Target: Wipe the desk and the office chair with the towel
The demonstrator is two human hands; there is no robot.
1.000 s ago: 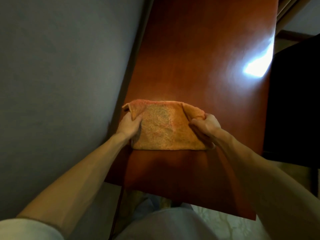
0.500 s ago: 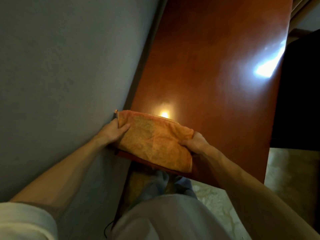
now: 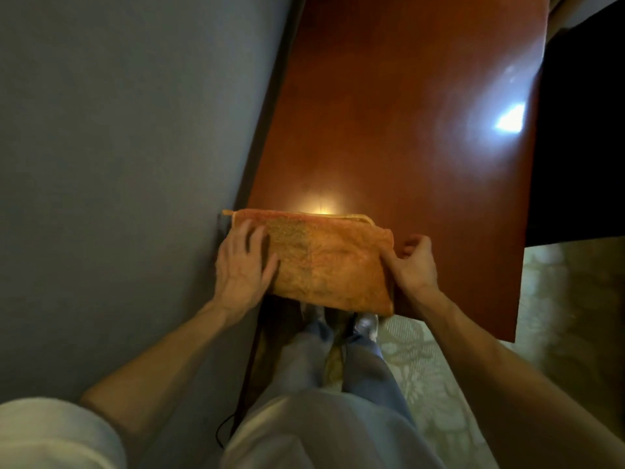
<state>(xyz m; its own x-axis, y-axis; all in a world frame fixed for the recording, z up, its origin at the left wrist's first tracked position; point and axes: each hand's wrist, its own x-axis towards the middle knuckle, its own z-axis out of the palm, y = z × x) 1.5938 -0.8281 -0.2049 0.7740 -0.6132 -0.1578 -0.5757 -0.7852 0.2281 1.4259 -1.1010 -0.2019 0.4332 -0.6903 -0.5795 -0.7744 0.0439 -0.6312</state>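
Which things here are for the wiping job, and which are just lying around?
For the job:
towel
desk
left hand, flat on the towel
right hand, gripping its right edge

Just there:
wall
carpet
black cable
dark shape beside the desk, too dark to tell if it is the chair
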